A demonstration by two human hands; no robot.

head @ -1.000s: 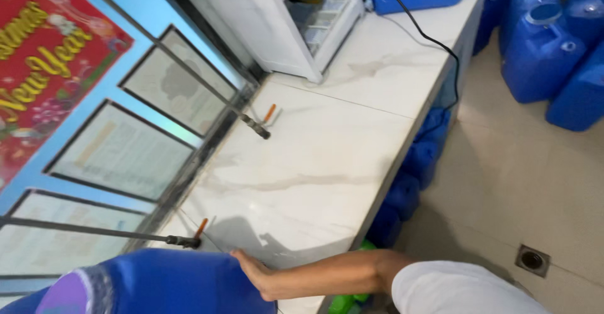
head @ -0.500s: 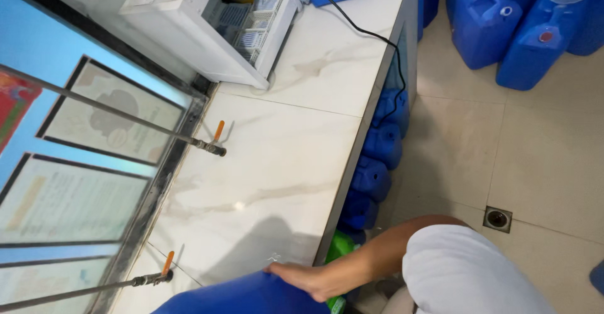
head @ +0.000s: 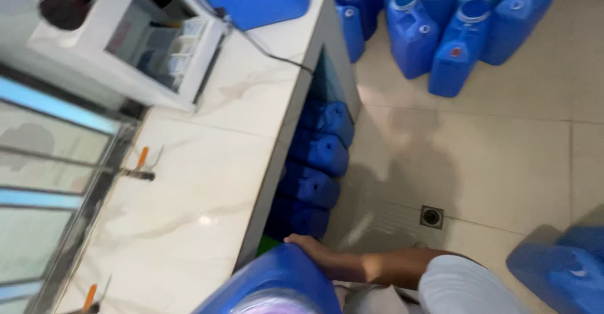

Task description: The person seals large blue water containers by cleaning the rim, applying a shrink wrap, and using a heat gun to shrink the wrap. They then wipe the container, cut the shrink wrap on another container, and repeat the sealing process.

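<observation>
Right hand (head: 309,246), fingers curled over big blue plastic jug (head: 277,282) beside white marble desk (head: 207,188); left hand unseen.

We see one bare forearm ending in our right hand (head: 309,246). Back from its fingers (head: 296,239), a short white sleeve (head: 465,285) covers our upper arm.

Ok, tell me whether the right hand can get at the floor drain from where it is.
Probably not at once: the right hand lies against the blue container at the counter's edge. The tiled floor around the drain looks bare, though it lies lower.
</observation>
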